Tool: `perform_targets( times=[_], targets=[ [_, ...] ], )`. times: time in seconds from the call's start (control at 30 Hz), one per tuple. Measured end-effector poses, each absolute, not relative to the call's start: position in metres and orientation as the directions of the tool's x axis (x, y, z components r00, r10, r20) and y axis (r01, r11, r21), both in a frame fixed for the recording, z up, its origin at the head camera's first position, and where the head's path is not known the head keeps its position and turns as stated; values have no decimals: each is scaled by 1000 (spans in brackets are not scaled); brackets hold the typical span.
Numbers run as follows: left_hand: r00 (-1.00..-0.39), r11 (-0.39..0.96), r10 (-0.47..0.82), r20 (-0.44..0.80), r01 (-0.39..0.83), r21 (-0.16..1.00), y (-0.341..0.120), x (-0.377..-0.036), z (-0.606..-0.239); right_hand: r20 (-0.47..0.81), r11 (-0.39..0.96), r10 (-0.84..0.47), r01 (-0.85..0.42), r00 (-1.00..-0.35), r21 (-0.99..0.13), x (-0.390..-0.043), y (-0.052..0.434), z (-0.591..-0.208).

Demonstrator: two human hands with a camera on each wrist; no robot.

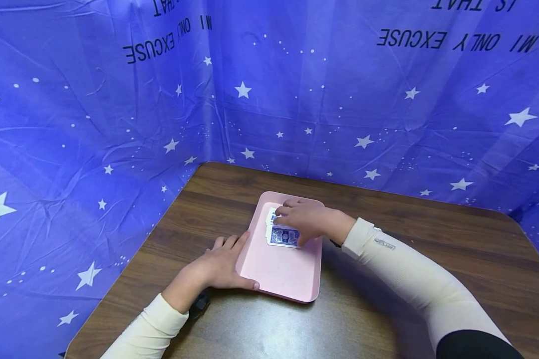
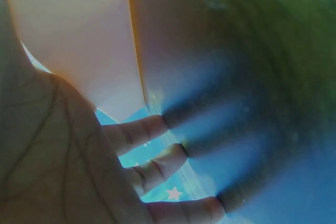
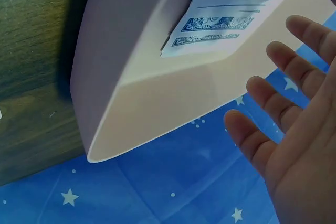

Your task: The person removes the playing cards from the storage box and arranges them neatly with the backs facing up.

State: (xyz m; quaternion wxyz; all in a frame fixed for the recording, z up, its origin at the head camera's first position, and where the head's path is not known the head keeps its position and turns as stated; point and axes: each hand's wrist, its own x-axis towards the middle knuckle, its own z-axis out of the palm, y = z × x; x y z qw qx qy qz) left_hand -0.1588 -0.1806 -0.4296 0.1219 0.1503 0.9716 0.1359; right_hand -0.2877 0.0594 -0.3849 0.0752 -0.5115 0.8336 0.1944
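Observation:
A pink tray (image 1: 280, 274) lies on the wooden table, with several playing cards (image 1: 284, 237) in its far half. The cards overlap, blue patterned backs up, and their edges show as stepped strips in the right wrist view. My left hand (image 1: 222, 264) is spread at the tray's left side, its thumb along the near left corner. Fingertips (image 2: 173, 156) of that hand rest on the table in the left wrist view. Over the cards hovers my right hand (image 1: 307, 219), hiding part of them. Its fingers (image 3: 283, 103) are extended and apart, with nothing visibly held; the thumb is near the cards' right edge.
Brown tabletop (image 1: 364, 319) surrounds the tray. A blue curtain (image 1: 269, 114) with white stars and black lettering hangs behind the table and along its left side. Cream sleeves (image 1: 400, 264) cover both forearms, and a dark wrist device (image 1: 200, 304) sits at the left wrist.

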Motion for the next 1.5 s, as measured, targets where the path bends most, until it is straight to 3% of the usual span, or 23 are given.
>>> perform_targets(
  times=[0.57, 0.93, 1.27, 1.5],
  targets=[
    [-921, 905, 341, -189, 267, 332, -180, -157, -426, -401, 249, -825, -892, -399, 376, -285, 50, -388],
    [-922, 910, 331, -199, 256, 327, -180, -157, -425, -446, 277, -787, -891, -425, 360, -283, 47, -387],
    [-925, 920, 317, -209, 247, 305, -179, -157, -428, -462, 280, -795, -913, -394, 298, -281, 45, -392],
    [-925, 919, 319, -205, 250, 304, -180, -158, -428, -453, 314, -787, -904, -419, 290, -282, 46, -392]
  ],
)
